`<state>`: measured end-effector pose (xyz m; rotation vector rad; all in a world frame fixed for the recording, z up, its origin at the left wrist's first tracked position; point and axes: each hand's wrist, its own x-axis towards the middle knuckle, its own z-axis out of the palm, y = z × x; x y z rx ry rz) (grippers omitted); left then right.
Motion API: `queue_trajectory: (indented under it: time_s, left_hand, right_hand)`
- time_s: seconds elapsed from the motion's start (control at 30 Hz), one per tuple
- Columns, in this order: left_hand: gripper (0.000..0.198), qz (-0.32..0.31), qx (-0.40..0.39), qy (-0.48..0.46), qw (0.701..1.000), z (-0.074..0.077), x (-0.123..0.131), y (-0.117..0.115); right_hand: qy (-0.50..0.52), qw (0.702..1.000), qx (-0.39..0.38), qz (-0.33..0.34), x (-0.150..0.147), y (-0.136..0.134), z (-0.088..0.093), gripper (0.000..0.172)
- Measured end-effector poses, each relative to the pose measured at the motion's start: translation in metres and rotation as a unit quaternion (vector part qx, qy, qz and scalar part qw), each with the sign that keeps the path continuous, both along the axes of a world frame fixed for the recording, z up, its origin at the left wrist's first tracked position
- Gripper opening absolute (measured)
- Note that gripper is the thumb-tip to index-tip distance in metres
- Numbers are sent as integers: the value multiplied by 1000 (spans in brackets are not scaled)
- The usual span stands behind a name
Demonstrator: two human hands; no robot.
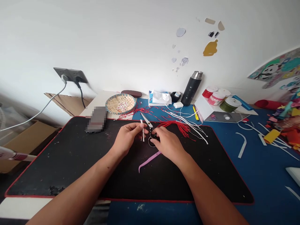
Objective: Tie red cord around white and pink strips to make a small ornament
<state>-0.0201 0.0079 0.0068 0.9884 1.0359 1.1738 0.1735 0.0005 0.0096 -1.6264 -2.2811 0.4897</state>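
My left hand (127,136) pinches a short white strip (143,134) that stands nearly upright between thumb and fingers. In my right hand (168,142) is a pair of scissors (146,120) with dark handles, its silver blades pointing up and left, close beside the strip. Whether the blades touch the strip I cannot tell. Below my right hand a pink tool with a hooked end (148,161) lies on the black mat (117,184), partly hidden by the hand. Just beyond my right hand lie a bundle of red strings (177,127) and several white strips (195,126).
A woven basket (112,104) holding small bits stands behind the mat, near a pixelated dark object (97,120). Along the wall are a tissue pack (154,98), a black thermos (191,89) and lidded jars (231,104). Coloured scraps (288,128) pile up at right.
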Motion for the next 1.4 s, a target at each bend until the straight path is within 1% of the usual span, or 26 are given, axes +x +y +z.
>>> queue_trajectory:
  time_s: [0.07, 0.17, 0.27, 0.5, 0.57, 0.67, 0.77, 0.87, 0.97, 1.07, 1.13, 1.27, 1.4]
  left_hand:
    - [46, 3, -18, -24, 1000, -4, -1, 3]
    - [49, 4, -29, -51, 998, -9, -2, 6]
    - [50, 3, -36, -61, 998, -12, -1, 8]
    - [48, -8, -35, -54, 998, -13, -1, 9]
    - [47, -14, -34, -56, 998, -13, -1, 8]
    - [45, -34, -37, -66, 997, -13, 0, 7]
    - [46, -65, -31, -63, 995, -14, 1, 7]
    - [46, -87, -14, -48, 995, -16, 2, 8]
    - [45, -111, 3, -20, 994, -16, 3, 7]
    - [43, -141, 18, 25, 990, -15, 4, 5]
    - [43, -154, 27, 51, 986, -14, 5, 4]
    - [44, -166, 32, 69, 983, -12, 6, 3]
    - [45, -174, 32, 83, 981, -13, 5, 3]
  right_hand:
    - [-18, 1000, 0, 2, -1, -1, 1, 19]
    - [-38, 999, 3, -4, -2, -1, 2, 13]
    - [-40, 999, 9, -17, 1, 1, 2, 10]
    - [-32, 997, 4, -75, 23, 15, -1, 14]
    - [-24, 996, -1, -84, 27, 17, 0, 12]
    - [43, 996, 12, -75, 25, 16, 1, 8]
    - [156, 986, 22, -54, 17, 14, 0, 15]
    - [272, 961, -13, -38, 8, 12, -4, 22]
    - [337, 939, -55, -37, 5, 12, -6, 27]
    - [383, 918, -101, -32, 5, 13, -4, 30]
    - [402, 908, -118, -22, 5, 13, -2, 29]
    - [399, 908, -126, -16, 4, 13, 0, 23]
    - [393, 910, -131, -20, 4, 12, -1, 23]
